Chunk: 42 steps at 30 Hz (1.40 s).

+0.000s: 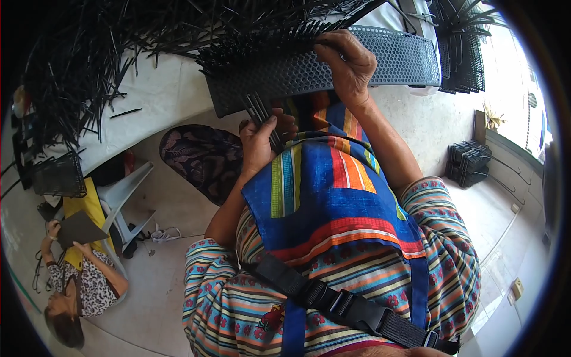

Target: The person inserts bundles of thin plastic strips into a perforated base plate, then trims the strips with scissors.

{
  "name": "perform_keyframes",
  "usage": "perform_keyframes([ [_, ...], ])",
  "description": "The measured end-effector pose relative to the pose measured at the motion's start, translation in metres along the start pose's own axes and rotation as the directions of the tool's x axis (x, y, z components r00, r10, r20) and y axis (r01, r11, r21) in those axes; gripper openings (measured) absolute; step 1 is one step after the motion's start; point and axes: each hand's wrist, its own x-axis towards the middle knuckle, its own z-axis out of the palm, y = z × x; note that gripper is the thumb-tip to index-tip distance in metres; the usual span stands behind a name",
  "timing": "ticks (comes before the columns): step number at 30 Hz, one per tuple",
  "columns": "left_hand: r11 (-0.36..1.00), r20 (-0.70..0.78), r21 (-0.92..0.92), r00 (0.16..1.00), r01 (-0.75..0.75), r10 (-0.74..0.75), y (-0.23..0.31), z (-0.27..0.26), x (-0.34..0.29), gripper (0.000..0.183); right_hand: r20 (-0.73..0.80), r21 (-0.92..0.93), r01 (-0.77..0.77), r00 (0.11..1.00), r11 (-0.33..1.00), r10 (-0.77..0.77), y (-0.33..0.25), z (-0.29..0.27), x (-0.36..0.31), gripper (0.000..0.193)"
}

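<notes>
A long black perforated panel (pixel 392 56) lies along the near edge of the table. Thin black sticks (pixel 256 50) stand packed in its far left part, while the right part shows bare holes. My left hand (pixel 259 141), just below the panel's near edge, is closed around a small bunch of thin black sticks (pixel 257 108). Over the panel, where the packed sticks end, my right hand (pixel 351 65) has thumb and fingers bent together in a pinch. Whatever is between its fingertips is hidden.
Loose black sticks (pixel 83 53) are heaped across the white table (pixel 160 95). A black mesh basket (pixel 56 175) hangs at the left edge. Another person (pixel 101 279) sits at lower left, holding a dark sheet (pixel 79 229). Black mesh pieces (pixel 468 162) with hooks lie on the floor at right.
</notes>
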Motion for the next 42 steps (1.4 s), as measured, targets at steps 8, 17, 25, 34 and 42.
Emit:
perform_keyframes([
  [8, 0.990, 0.004, 0.140, 1.000, -0.013, 0.012, 0.001, 0.003, -0.004, 0.018, -0.046, 0.176, -0.094, 0.994, 0.980, 0.103, 0.005, -0.003, -0.005, 0.012],
  [17, 0.994, -0.048, 0.090, 0.997, 0.065, -0.061, -0.001, 0.005, -0.001, 0.017, 0.151, -0.238, 0.102, 0.986, 0.966, -0.067, 0.003, 0.005, 0.000, 0.013],
  [25, 0.994, -0.078, 0.021, 0.992, 0.104, -0.102, 0.000, 0.001, 0.003, 0.015, 0.165, -0.352, 0.156, 0.981, 0.923, -0.102, 0.005, 0.017, 0.011, 0.015],
  [34, 0.997, -0.049, -0.008, 0.996, 0.076, -0.076, 0.003, -0.002, 0.001, 0.013, 0.366, -0.505, 0.301, 0.923, 0.809, -0.115, -0.007, 0.014, 0.011, 0.022],
  [42, 0.995, 0.103, -0.071, 0.993, 0.068, -0.060, 0.004, -0.008, -0.002, 0.016, 0.403, -0.237, -0.245, 0.855, 0.940, 0.325, -0.021, 0.020, -0.028, 0.028],
])
